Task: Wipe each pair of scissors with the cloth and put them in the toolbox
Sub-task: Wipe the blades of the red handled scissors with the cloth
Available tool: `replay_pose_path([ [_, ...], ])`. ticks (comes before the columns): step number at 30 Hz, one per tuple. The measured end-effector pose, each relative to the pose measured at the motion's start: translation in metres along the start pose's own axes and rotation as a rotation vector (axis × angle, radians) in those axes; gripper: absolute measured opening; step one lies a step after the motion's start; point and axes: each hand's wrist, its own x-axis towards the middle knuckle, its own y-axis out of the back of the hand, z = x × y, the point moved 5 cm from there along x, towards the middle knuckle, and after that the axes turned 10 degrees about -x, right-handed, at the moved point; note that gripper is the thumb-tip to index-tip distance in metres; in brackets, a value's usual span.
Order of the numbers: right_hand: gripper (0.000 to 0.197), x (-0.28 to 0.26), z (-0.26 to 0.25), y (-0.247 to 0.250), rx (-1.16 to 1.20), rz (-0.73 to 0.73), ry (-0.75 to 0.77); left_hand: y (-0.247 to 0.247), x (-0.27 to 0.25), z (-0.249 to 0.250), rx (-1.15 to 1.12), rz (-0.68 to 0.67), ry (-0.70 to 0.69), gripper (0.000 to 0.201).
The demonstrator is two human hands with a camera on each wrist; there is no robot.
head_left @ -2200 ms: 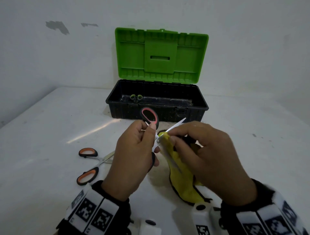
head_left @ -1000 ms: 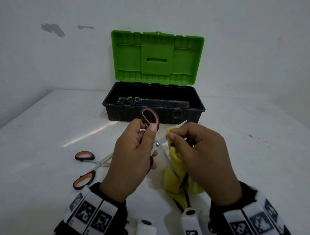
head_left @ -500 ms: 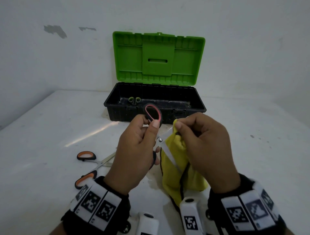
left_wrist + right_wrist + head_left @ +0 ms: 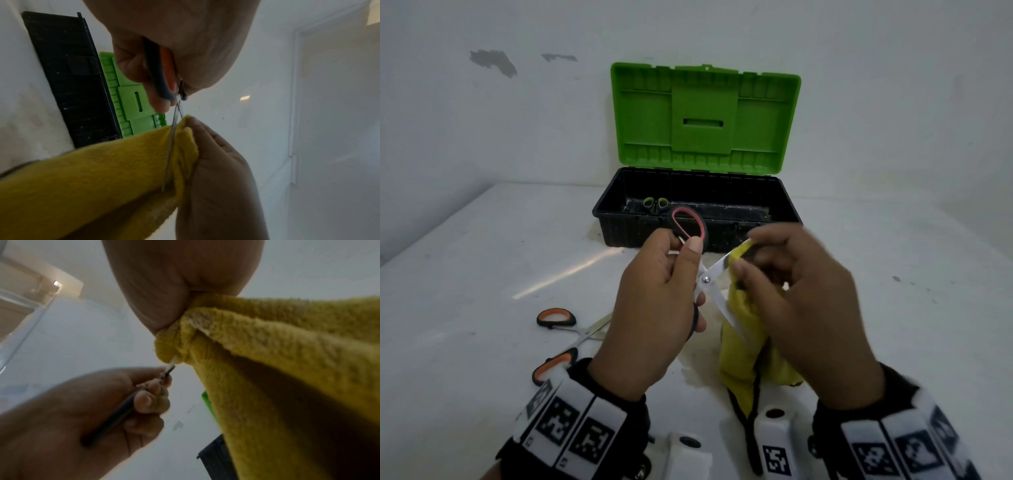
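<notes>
Scissors with red-lined black handles (image 4: 688, 228) are being held in the air in front of the toolbox (image 4: 697, 219), blades spread apart. The left hand (image 4: 650, 318) is gripping them by the handles, thumb and fingers curled round the loops, while the right hand (image 4: 804, 301) is pinching a fold of the yellow cloth (image 4: 743, 346) round the upper blade, with the rest of the cloth hanging down toward the table.

They are looking light and rigid to me, steel blades with smooth, probably slippery flats and a keen edge, so the plastic loops are seeming the safe place to hold, and the cloth is serving as padding between fingers and blade. The cloth itself is looking soft, thick and limp, bunching easily.

Another pair, with orange-lined handles (image 4: 556, 318), is lying open on the white table (image 4: 482, 274) to the left, near the left wrist, seemingly not wiped yet. Inside the black tub of the toolbox, green handle loops (image 4: 654, 202) are showing, so one pair is apparently stowed already. The green lid (image 4: 705, 116) is standing upright against a pale wall (image 4: 482, 120) with a couple of scuffed grey patches. The tabletop is looking smooth and slightly glossy, catching a streak of light.
</notes>
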Motion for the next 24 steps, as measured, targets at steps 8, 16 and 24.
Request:
replay_pose_path([
  [8,0.014,-0.012,-0.013,-0.019,-0.215,-0.062,0.236,0.003,-0.003,0.0,0.059,0.01,0.042,0.033],
  [16,0.014,-0.012,-0.012,-0.017,-0.185,-0.062,0.253,0.005,-0.002,0.001,0.077,-0.017,0.079,0.032],
  [24,0.012,-0.009,-0.002,-0.009,-0.117,0.02,0.153,0.007,-0.001,0.003,0.066,-0.027,0.113,0.03],
])
